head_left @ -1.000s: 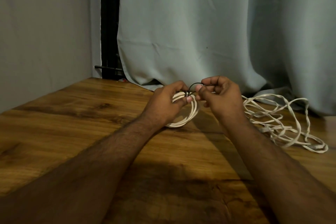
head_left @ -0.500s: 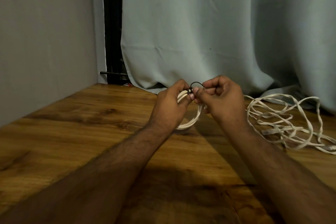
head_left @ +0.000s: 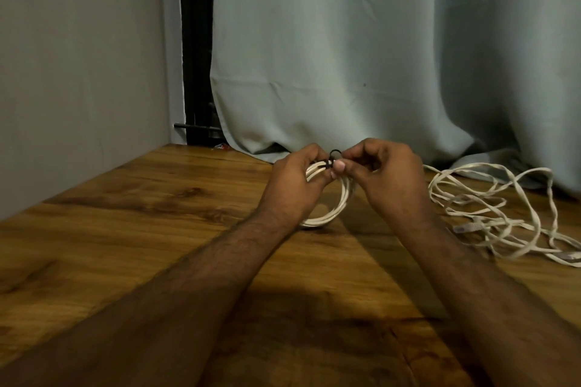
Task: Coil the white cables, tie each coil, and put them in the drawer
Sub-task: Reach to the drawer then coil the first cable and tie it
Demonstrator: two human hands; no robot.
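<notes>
A coiled white cable [head_left: 341,203] stands on edge on the wooden table [head_left: 132,229], held up at its top. My left hand [head_left: 294,181] grips the top of the coil with curled fingers. A thin black tie [head_left: 332,158] wraps the coil's top, with a small loop sticking up. My right hand [head_left: 386,176] pinches the tie right beside the left hand's fingers. A second white cable [head_left: 493,214] lies loose and tangled on the table to the right. No drawer is in view.
A grey-green curtain [head_left: 361,56] hangs along the back of the table and touches its surface. A grey wall [head_left: 78,72] borders the left side, with a dark gap [head_left: 196,56] between wall and curtain. A small red thing [head_left: 221,146] lies at the curtain's foot.
The black loop above the coil has shrunk from a wide arc to a small ring. Both hands stay together at the coil's top.
</notes>
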